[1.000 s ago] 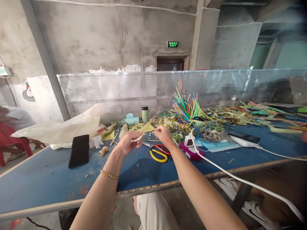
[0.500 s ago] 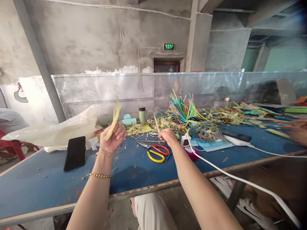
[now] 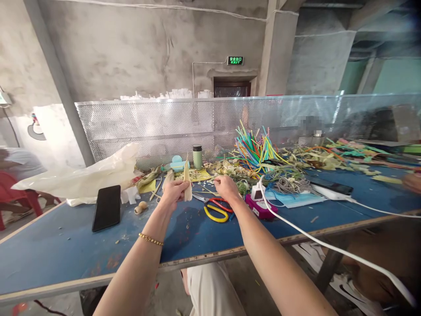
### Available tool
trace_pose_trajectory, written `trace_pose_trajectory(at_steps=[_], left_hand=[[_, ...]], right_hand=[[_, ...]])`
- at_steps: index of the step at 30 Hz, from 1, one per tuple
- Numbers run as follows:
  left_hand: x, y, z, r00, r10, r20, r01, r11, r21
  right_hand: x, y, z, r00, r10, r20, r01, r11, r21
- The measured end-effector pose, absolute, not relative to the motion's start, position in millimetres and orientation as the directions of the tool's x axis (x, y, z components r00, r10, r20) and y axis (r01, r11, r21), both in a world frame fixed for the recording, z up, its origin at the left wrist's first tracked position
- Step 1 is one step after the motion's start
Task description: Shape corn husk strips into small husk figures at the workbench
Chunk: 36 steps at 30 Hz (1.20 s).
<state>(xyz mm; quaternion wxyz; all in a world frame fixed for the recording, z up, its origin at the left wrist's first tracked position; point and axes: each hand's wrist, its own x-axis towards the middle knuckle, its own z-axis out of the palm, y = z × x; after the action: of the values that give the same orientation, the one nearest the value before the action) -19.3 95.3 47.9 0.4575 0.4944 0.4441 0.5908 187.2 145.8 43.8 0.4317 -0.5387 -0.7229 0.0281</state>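
Observation:
My left hand (image 3: 175,192) is closed on a pale yellow husk strip (image 3: 187,181), which stands up from the fingers. To its right, my right hand (image 3: 225,186) is closed over the table, and whatever it pinches is too small to make out. Between and just below the hands lie scissors (image 3: 216,213) with one red and one yellow handle. A small tan knobby piece (image 3: 140,207) rests on the table left of my left hand. Behind the hands, dried husk scraps (image 3: 230,169) are spread out.
The blue table (image 3: 184,237) holds a black phone (image 3: 107,208), plastic sheeting (image 3: 82,177), a green bottle (image 3: 197,157), coloured stems (image 3: 255,147), a purple power block (image 3: 259,208) and a white cable (image 3: 305,235). A person's hand (image 3: 412,181) is at the far right.
My left hand has moved right and turned, bringing the husk strip nearer my right hand. The tan piece now shows. The thin pale piece that stood up from my right hand no longer shows there.

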Motion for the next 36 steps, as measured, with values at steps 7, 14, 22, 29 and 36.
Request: trace_pose_trajectory(at_steps=[7,14,22,29,36], left_hand=[[-11.6,96.0,43.0,-0.089,0.947,0.309,-0.023,-0.312,0.95],[-10.5,94.3,45.0,-0.018,0.966,0.257,0.063,-0.255,0.965],[-9.3,95.1,44.9,-0.041,0.94,0.339,0.141,-0.331,0.933],[-4.4,90.1,49.1,-0.06,0.926,0.374,0.238,-0.35,0.906],[-4.3,91.5,48.5,-0.094,0.928,0.361,0.288,-0.322,0.902]], right_hand=[[151.3,123.7,44.2,-0.485,0.683,0.546,0.38,0.727,-0.572],[151.5,121.8,41.6,-0.395,0.753,0.526,0.293,0.646,-0.705],[150.9,117.6,44.1,-0.39,0.802,0.452,0.267,0.568,-0.779],[149.0,118.9,42.2,-0.359,0.779,0.515,0.29,0.617,-0.731],[148.5,120.6,41.4,-0.341,0.785,0.518,0.366,0.618,-0.696]])
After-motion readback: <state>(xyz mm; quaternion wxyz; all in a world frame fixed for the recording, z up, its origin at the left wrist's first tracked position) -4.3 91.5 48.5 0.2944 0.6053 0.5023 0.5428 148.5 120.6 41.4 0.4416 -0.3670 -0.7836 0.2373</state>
